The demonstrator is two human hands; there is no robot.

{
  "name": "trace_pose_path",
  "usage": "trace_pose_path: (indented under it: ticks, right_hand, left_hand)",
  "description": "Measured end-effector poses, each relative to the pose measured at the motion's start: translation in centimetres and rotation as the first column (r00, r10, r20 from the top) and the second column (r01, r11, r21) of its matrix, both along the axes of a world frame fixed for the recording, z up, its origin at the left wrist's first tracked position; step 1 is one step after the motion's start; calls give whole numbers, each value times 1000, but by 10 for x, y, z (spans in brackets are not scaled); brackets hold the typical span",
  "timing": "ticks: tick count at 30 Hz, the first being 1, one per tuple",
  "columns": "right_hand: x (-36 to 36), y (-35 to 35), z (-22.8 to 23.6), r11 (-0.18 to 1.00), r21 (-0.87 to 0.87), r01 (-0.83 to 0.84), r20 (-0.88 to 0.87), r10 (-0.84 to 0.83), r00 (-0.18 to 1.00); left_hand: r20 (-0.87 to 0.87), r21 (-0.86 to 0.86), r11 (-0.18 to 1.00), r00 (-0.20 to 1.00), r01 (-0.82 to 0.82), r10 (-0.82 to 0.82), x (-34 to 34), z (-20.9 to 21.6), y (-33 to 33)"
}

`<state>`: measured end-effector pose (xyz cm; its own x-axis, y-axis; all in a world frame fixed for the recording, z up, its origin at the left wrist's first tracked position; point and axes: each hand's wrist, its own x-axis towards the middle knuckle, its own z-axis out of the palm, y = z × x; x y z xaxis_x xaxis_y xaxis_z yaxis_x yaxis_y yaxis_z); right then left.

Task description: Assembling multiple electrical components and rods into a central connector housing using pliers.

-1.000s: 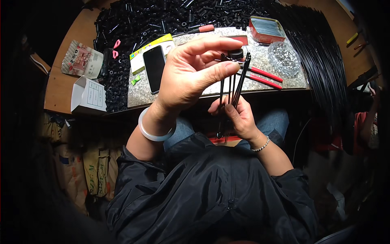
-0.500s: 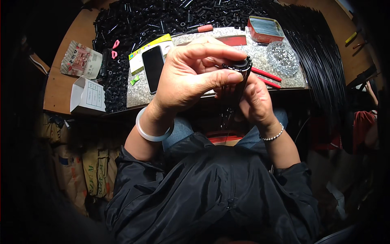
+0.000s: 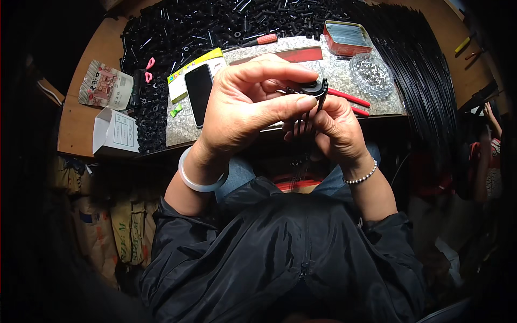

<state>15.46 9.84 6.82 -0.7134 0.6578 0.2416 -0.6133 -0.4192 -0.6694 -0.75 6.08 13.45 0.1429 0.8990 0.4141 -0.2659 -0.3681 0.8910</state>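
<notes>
Above the near edge of the worktop, my left hand (image 3: 237, 105) pinches a round black hub (image 3: 311, 89) between thumb and forefinger. Thin black umbrella-type ribs (image 3: 306, 126) hang down from its rim, their lower ends lost in the dark above my lap. My right hand (image 3: 342, 132) is closed around some of these ribs just below the hub, on its right side. Its fingertips are partly hidden behind the ribs. A pair of red-handled pliers (image 3: 350, 97) lies just beyond my right hand.
A phone (image 3: 200, 97) leans on a yellow-and-white box (image 3: 177, 89). Black plastic parts (image 3: 204, 27) heap up behind. A glass dish (image 3: 371, 75), a red tin (image 3: 347, 47) and a long bundle of black rods (image 3: 425, 70) lie right. An open white carton (image 3: 116, 132) stands left.
The hub has tilted and turned a little in my left hand, and the ribs now hang more spread out. My right hand has shifted slightly inward against them.
</notes>
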Motion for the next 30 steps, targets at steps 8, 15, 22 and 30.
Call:
trace_pose_path:
  ticks: [8, 15, 22, 30]
  right_hand:
    - [-1, 1, 1, 999, 42, 13, 15, -14, 1000]
    - [-6, -5, 4, 995, 30, -90, 72, 88, 994]
    - [-13, -21, 9, 953, 111, 283, -20, -282, 959]
    - [-14, -26, 10, 932, 180, 314, 66, -330, 942]
  left_hand:
    - [43, -71, 997, 999, 5, -2, 2, 1, 0]
    - [-7, -155, 985, 997, 77, -79, -3, -1, -2]
    - [-99, -26, 998, 994, -58, 55, -2, 10, 0]
    - [-550, 205, 968, 800, -146, 238, -2, 31, -14]
